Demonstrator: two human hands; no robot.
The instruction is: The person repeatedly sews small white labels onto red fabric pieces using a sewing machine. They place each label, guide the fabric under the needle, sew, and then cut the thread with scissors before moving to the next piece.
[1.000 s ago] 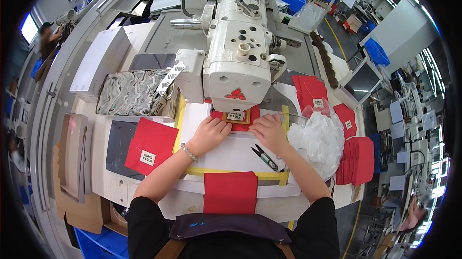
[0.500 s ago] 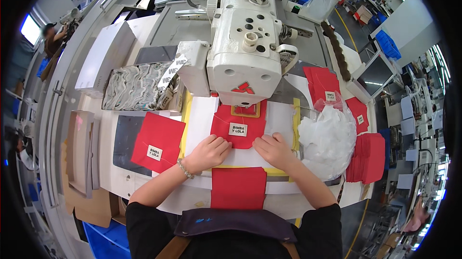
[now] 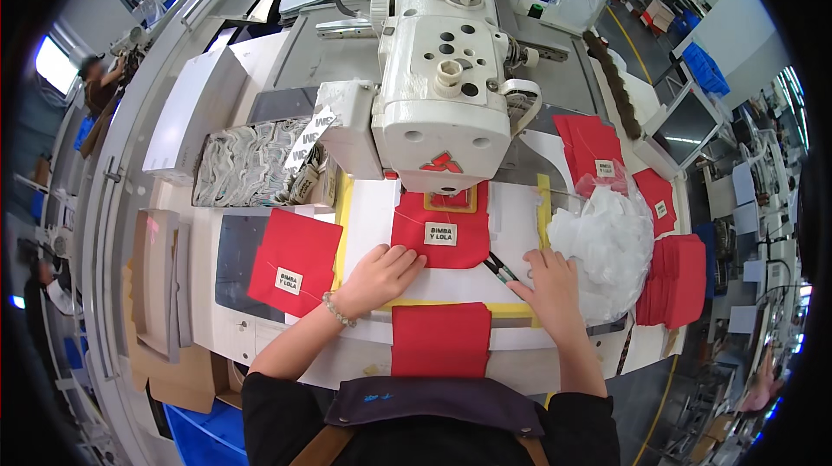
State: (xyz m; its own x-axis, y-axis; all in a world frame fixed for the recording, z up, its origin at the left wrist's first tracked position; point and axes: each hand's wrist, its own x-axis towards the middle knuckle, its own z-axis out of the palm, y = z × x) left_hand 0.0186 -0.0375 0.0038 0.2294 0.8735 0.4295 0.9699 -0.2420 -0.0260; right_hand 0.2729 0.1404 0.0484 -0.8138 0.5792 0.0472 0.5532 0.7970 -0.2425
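Note:
A red fabric piece (image 3: 416, 245) with a pale rectangular label (image 3: 440, 234) lies under the head of a white industrial sewing machine (image 3: 442, 111), its upper edge at a metal frame (image 3: 451, 200). My left hand (image 3: 381, 278), fingers curled downward, touches the piece's lower left edge. Right of the fabric, black-and-green thread snips (image 3: 500, 268) lie beside the thumb of my right hand (image 3: 552, 291). That hand's thumb and fingers are apart; the snips' rear end is close to the thumb. A stack of plain red pieces (image 3: 442, 340) rests at the table's near edge.
Another labelled red piece (image 3: 295, 262) lies at left, below a box of folded labels (image 3: 251, 167). Crumpled white film (image 3: 602, 241) sits to the right beside a thick red stack (image 3: 676, 282). More labelled pieces (image 3: 589, 150) lie farther back. A cardboard tray (image 3: 156, 284) stands far left.
My right hand has left the fabric's lower right edge, moved right and spread its fingers. The snips have come into sight. My left hand stays at the fabric; the view has shifted slightly.

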